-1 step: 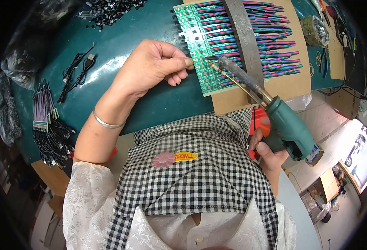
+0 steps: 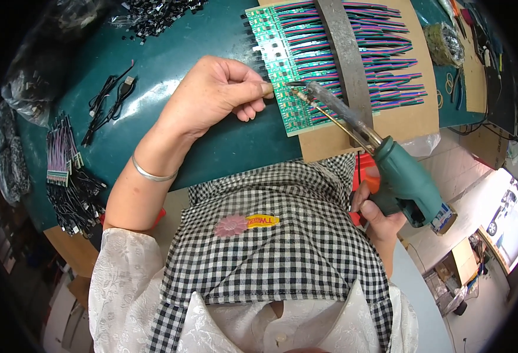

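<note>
My right hand (image 2: 379,220) grips a green soldering gun (image 2: 409,179), its fingers partly hidden behind the handle. From the gun a dark barrel and a thin brass-coloured feed tube reach to the left, the tip over a panel of green circuit boards (image 2: 279,70). At the panel's left edge, thumb and fingers of my left hand (image 2: 223,94) are pinched together. What they hold is too small and covered to make out. Pink, blue and black wires (image 2: 388,62) run rightward from the boards, and small black connectors (image 2: 257,44) stick out along the upper left edge.
A dark metal bar (image 2: 346,56) lies across the wires, over brown cardboard (image 2: 324,141). On the green table (image 2: 165,44) are black USB cables (image 2: 115,103), a bundle of wired boards (image 2: 62,159) at left and a pile of black connectors (image 2: 153,17) at the back. A roll in plastic (image 2: 444,44) stands right.
The soldering gun's tip has shifted very slightly toward me over the boards. My left hand stays in place.
</note>
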`<state>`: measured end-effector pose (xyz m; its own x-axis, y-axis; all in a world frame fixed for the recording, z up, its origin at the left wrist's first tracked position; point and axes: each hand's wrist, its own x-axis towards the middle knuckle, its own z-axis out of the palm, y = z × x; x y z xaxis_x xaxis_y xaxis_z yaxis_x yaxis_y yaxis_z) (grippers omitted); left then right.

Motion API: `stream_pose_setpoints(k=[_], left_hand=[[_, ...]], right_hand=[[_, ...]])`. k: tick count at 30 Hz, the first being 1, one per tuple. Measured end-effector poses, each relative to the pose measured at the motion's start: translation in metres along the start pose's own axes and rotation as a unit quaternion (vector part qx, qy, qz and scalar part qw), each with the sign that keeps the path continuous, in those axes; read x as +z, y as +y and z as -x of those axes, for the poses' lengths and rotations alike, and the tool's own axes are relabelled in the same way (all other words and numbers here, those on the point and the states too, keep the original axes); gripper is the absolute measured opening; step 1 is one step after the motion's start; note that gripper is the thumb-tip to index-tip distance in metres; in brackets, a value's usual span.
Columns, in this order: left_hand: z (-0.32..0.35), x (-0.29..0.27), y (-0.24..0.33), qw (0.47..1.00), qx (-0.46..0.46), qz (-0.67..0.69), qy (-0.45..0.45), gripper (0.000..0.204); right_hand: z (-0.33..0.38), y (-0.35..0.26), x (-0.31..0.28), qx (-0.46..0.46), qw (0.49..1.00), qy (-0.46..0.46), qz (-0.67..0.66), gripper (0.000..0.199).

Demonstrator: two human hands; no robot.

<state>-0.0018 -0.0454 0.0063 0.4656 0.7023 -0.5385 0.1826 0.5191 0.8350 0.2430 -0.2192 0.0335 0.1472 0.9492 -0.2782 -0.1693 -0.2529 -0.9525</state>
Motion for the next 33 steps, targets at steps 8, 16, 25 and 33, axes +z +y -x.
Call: stream_pose_setpoints(k=[8, 16, 25, 33], left_hand=[[0.002, 0.001, 0.000, 1.000, -0.002, 0.005, 0.001, 0.014], [0.000, 0.000, 0.001, 1.000, 0.005, 0.004, -0.004, 0.014], [0.001, -0.002, 0.000, 0.999, -0.004, 0.037, -0.009, 0.015], [0.013, -0.029, 0.001, 0.997, 0.070, -0.024, 0.030, 0.016]], right_hand=[[0.000, 0.006, 0.000, -0.012, 0.998, -0.016, 0.068, 0.052], [-0.005, -0.001, 0.005, -0.048, 0.998, 0.038, -0.008, 0.061], [-0.007, -0.004, 0.001, -0.050, 0.999, 0.004, -0.022, 0.060], [-0.010, -0.005, -0.005, -0.079, 0.996, -0.021, -0.035, 0.058]])
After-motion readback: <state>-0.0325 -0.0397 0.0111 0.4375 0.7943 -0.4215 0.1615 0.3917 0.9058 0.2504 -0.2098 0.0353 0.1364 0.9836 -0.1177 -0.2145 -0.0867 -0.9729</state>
